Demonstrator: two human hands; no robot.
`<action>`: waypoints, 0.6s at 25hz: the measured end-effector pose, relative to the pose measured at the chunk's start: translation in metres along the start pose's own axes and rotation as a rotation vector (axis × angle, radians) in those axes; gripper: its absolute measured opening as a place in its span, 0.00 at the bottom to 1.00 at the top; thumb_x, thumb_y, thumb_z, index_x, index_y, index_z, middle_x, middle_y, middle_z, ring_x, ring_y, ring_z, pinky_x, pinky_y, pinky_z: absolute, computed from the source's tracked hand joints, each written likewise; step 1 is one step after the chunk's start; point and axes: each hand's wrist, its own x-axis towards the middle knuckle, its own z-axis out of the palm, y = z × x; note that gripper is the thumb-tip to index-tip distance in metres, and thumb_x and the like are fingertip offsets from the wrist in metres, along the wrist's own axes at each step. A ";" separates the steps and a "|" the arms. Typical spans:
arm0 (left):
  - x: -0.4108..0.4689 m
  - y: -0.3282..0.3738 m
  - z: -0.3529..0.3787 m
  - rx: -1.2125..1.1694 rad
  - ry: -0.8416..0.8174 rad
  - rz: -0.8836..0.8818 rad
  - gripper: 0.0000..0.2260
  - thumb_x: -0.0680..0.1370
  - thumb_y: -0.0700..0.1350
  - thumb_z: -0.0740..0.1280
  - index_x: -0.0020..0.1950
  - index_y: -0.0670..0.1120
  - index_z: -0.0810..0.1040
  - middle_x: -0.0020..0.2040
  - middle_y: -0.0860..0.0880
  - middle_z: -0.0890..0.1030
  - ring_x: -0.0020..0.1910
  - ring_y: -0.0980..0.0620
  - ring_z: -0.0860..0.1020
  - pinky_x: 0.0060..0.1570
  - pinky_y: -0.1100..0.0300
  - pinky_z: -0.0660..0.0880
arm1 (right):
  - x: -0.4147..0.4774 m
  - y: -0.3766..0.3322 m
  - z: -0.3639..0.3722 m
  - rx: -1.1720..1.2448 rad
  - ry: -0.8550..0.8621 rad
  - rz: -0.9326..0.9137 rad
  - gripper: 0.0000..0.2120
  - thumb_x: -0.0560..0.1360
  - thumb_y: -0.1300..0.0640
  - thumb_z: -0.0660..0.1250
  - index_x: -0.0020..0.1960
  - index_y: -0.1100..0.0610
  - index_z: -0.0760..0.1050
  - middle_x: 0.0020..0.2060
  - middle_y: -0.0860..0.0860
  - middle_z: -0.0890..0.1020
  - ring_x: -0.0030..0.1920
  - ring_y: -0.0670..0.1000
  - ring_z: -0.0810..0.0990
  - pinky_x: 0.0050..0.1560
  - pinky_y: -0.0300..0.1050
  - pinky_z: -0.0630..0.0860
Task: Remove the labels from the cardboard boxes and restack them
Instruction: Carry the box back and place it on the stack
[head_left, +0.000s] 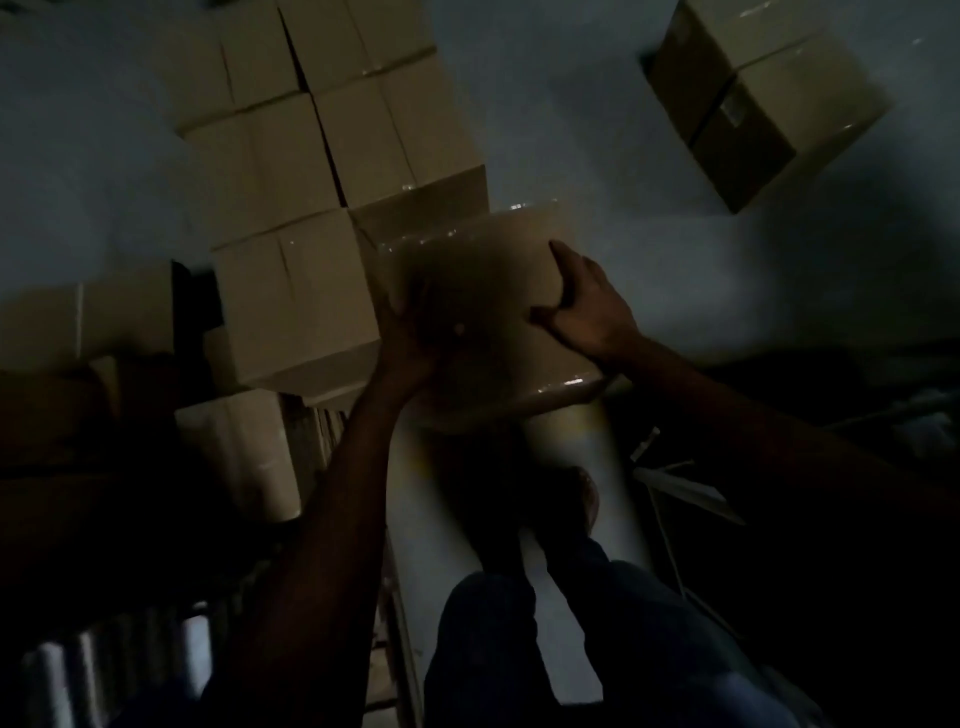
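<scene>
In dim light I hold a taped cardboard box (483, 291) in front of me, blurred with motion. My left hand (410, 332) grips its near left side, fingers spread on the face. My right hand (587, 306) clasps its right edge, thumb on the near face and fingers curled round the corner. The box hangs beside a stack of similar plain cardboard boxes (322, 156) on the left. I cannot make out a label on the held box.
Two more boxes (763, 98) sit stacked at the upper right on the pale floor (597, 130). Dark clutter and a low box (41, 322) lie at the left. My legs and foot (566, 514) are below the box. Scraps (680, 488) lie at right.
</scene>
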 end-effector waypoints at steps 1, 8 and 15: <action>0.016 -0.008 0.005 0.006 0.015 -0.007 0.38 0.77 0.46 0.76 0.82 0.46 0.60 0.81 0.47 0.51 0.74 0.61 0.57 0.72 0.70 0.64 | 0.020 0.005 0.011 -0.006 -0.010 -0.021 0.47 0.73 0.43 0.76 0.84 0.44 0.53 0.80 0.56 0.63 0.73 0.61 0.71 0.66 0.55 0.73; 0.126 -0.111 0.029 0.283 0.112 0.145 0.34 0.77 0.60 0.67 0.78 0.43 0.68 0.80 0.29 0.40 0.82 0.34 0.46 0.79 0.52 0.59 | 0.141 0.039 0.085 -0.050 -0.018 -0.097 0.47 0.74 0.41 0.74 0.85 0.45 0.50 0.80 0.56 0.62 0.71 0.62 0.74 0.57 0.48 0.72; 0.161 -0.141 0.042 0.519 0.166 0.177 0.29 0.81 0.59 0.59 0.77 0.43 0.71 0.82 0.34 0.49 0.81 0.31 0.49 0.80 0.42 0.51 | 0.180 0.046 0.124 -0.083 0.073 -0.159 0.40 0.79 0.42 0.69 0.84 0.51 0.55 0.82 0.59 0.56 0.77 0.62 0.66 0.71 0.52 0.71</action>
